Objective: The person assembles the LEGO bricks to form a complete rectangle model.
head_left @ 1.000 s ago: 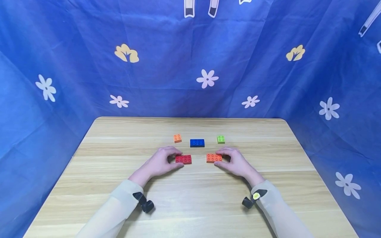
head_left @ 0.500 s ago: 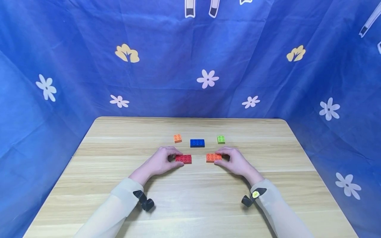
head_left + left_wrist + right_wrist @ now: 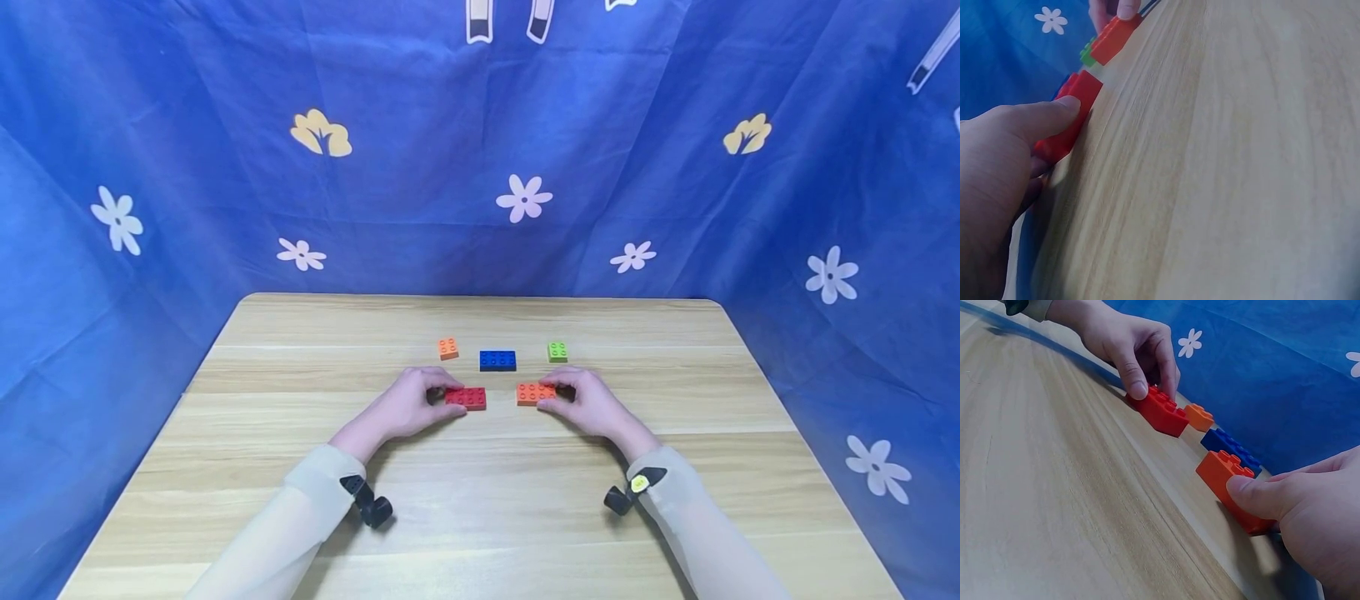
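Observation:
Between thumb and fingers, my left hand (image 3: 408, 406) pinches a red toy building brick (image 3: 472, 399), oblong with two rows of studs. My right hand (image 3: 592, 407) pinches a like-sized orange brick (image 3: 528, 394) by its long sides. The two bricks face each other end to end, with a gap between them. In the right wrist view the orange brick (image 3: 1217, 476) looks slightly raised and tilted over its shadow; the red brick (image 3: 1163, 417) appears just off the wood too. Fingertips on the far sides are partly hidden.
Behind the hands, a blue oblong brick (image 3: 498, 361) lies on the wooden table (image 3: 480, 517). To its left sits a small orange brick (image 3: 448, 348), to its right a small green brick (image 3: 557, 352). A blue patterned cloth (image 3: 420, 183) hangs around the table's back and sides.
Both held bricks have shifted slightly toward each other and a little up in the head view, hands moving with them. The three bricks behind have stayed put.

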`<state>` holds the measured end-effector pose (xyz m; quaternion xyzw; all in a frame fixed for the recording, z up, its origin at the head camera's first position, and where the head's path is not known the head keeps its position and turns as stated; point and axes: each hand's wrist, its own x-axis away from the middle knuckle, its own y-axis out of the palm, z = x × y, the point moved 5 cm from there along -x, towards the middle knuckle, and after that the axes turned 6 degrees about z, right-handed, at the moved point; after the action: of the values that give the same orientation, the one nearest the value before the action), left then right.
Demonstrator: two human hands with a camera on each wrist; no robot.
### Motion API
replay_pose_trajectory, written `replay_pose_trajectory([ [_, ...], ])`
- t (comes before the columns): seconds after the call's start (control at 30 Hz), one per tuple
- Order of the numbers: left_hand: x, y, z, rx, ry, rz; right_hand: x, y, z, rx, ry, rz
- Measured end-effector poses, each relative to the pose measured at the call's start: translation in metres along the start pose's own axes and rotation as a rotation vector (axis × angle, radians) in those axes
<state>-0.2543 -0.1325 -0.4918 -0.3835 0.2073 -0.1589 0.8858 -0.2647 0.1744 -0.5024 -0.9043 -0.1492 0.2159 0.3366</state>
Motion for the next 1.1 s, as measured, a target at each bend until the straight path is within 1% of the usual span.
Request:
replay_pose_trajectory([
  [0.23,-0.004,0.002,0.000,0.012,-0.012,-0.003,-0.004,0.002,-0.001,0.008,-0.007,-0.013],
  [0.47,-0.006,0.003,0.002,0.035,-0.029,-0.004,-0.005,0.004,-0.003,0.011,0.017,-0.024],
  [0.7,-0.008,0.004,0.001,0.019,-0.033,-0.012,-0.007,0.005,-0.004,0.011,0.020,-0.030],
  [0.9,-0.011,0.006,0.002,0.011,-0.023,-0.017,-0.008,0.006,-0.006,0.001,0.016,-0.036],
  [1.1,-0.013,0.006,0.003,0.014,-0.035,-0.026,-0.010,0.008,-0.007,-0.007,0.025,-0.040],
])
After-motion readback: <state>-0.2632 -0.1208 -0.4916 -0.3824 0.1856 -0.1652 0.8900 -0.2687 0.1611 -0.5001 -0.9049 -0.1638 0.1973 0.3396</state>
